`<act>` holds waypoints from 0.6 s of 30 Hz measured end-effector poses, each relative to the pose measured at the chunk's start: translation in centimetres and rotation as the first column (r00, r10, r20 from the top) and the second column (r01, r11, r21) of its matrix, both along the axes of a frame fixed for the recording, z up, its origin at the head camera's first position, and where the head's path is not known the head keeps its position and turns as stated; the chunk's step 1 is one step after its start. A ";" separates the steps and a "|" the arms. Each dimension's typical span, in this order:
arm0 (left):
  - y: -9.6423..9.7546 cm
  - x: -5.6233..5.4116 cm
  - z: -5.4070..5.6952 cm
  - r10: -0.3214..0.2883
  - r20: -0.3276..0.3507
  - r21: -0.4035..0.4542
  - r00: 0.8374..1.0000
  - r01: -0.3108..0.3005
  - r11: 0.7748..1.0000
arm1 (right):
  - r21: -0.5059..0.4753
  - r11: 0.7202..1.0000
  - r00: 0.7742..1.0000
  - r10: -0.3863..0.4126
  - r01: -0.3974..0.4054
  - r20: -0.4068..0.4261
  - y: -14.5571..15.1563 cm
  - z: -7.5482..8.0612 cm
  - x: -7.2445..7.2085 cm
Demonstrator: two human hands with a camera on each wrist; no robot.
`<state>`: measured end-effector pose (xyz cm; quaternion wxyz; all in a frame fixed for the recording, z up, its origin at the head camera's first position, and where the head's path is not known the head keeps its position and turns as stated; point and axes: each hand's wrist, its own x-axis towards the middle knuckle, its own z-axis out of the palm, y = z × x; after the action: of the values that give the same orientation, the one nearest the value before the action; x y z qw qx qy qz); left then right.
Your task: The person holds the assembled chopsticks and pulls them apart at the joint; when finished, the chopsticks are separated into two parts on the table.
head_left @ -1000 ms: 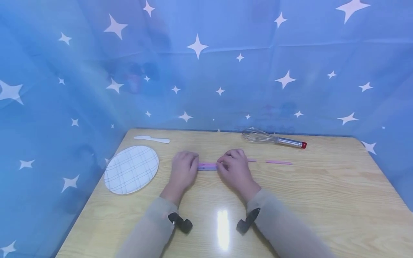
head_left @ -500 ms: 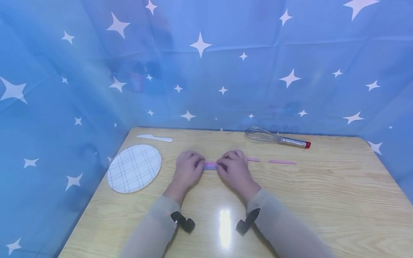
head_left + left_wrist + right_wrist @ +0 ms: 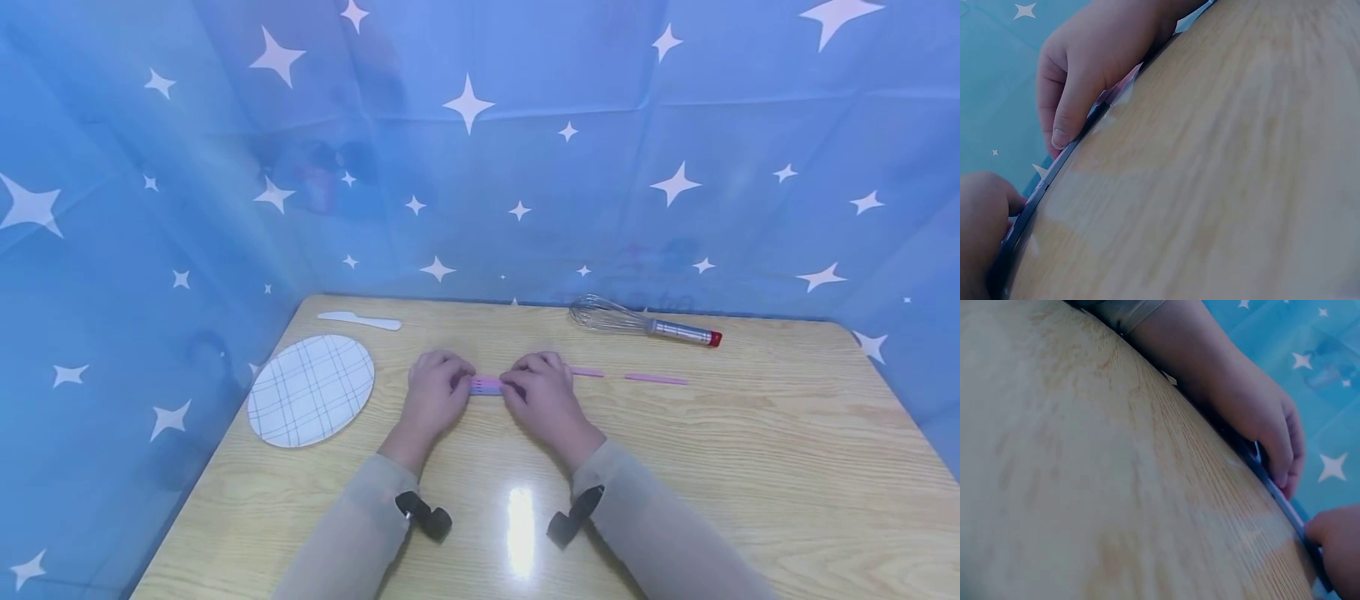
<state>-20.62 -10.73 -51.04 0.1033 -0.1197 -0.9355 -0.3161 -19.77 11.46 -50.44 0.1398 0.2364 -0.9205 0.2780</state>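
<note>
Pinching: left hand on the nine-o'clock end, right hand on the three-o'clock end of pink-and-purple sticks | tabletop, six o'clock from head-view centre | ends hidden in grip, count unclear | wrist views: sticks dark, edge-on

In the middle of the head view, both ends of the pink and purple sticks are hidden by the left hand and right hand, and the sticks are too small to count; the near end of a lone pink piece is lost behind the right hand. The lower left edge of the left wrist view crops the left hand, and the table there is blurred. The sleeves run off the bottom of the head view.
</note>
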 end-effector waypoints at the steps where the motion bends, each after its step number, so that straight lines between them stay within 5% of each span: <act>1: 0.0 0.0 0.0 0.000 -0.003 0.006 1.000 0.000 1.000 | 0.001 1.000 1.000 0.000 0.000 0.001 0.0 0.0 0.0; 18: -0.2 -0.1 0.1 -0.025 -0.014 0.003 1.000 0.025 1.000 | -0.001 1.000 0.996 -0.017 0.017 0.089 -0.3 0.0 0.0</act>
<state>-20.68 -10.94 -50.92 0.1059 -0.1335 -0.9327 -0.3179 -19.76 11.20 -50.45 0.1012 0.2160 -0.9276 0.2877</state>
